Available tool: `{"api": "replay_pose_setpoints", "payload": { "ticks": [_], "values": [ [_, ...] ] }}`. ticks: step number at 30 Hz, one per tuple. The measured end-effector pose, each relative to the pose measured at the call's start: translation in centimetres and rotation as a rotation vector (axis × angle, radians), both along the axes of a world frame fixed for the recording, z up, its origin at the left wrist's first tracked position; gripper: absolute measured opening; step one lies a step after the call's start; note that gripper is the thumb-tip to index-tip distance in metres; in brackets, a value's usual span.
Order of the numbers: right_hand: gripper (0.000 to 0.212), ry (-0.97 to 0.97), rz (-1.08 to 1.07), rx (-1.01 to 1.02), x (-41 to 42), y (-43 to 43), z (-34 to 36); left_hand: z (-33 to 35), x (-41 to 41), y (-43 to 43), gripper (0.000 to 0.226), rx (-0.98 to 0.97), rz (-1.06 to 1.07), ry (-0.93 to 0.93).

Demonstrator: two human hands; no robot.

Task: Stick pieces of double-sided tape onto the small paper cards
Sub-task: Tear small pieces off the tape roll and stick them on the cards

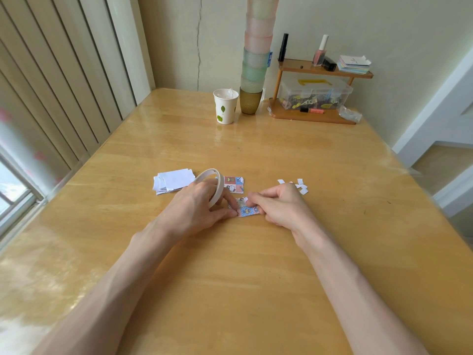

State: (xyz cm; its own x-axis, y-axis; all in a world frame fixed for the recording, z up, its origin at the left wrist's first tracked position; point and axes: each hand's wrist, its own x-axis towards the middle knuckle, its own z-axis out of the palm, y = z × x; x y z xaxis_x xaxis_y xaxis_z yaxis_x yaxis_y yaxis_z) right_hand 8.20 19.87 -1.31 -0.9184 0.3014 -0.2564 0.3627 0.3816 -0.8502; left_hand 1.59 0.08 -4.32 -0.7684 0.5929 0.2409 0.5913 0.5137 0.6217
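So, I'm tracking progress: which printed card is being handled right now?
The nearer card, with the blue panel, touched by the left hand and right hand; the other printed card lies farther back, past the tape roll.

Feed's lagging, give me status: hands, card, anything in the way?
Left hand grips tape roll, fingertip on patterned card. Right hand pinches card's right end. White scraps lie right, apart from card.

Left hand (pixel 197 204) holds tape roll (pixel 213 187); right hand (pixel 280 203) pinches patterned card (pixel 247 210), at middle of desk (pixel 256 278).
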Motion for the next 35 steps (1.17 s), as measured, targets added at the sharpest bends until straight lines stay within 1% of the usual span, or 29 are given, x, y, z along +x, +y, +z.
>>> {"api": "replay_pose_setpoints", "payload": {
  "ticks": [6,10,15,21,23,26,30,32,35],
  "values": [
    [0.026,0.0,-0.001,0.045,-0.3,-0.1,-0.4,-0.1,-0.1,0.0,0.007,-0.009,-0.011,0.009],
    [0.025,0.002,0.0,0.057,-0.3,-0.1,-0.4,-0.2,-0.2,-0.1,0.015,-0.043,-0.05,0.027],
    [0.024,-0.007,-0.002,0.067,-0.3,-0.2,-0.3,-0.3,-0.3,-0.1,0.018,-0.069,-0.066,0.039],
    [0.022,-0.048,-0.011,-0.013,-0.1,0.3,0.3,-0.1,-0.5,-0.1,0.016,-0.092,-0.068,0.033],
    [0.023,-0.053,-0.016,0.005,-0.1,0.5,0.3,-0.1,-0.4,0.0,0.015,-0.094,-0.07,0.029],
    [0.025,-0.012,-0.046,0.042,-0.2,1.1,0.1,-0.1,-0.3,0.0,0.016,-0.091,-0.063,0.031],
    [0.015,0.147,0.011,0.062,-0.3,0.9,-0.5,-0.2,-0.3,0.0,0.016,-0.069,-0.076,0.042],
    [0.013,0.181,0.071,0.133,-0.5,0.4,-0.9,-0.3,-0.3,-0.1,0.015,-0.059,-0.081,0.049],
    [0.012,0.206,0.087,0.273,-0.9,0.0,-1.6,-0.2,-0.2,-0.1,0.015,-0.062,-0.068,0.055]
  ]
}}
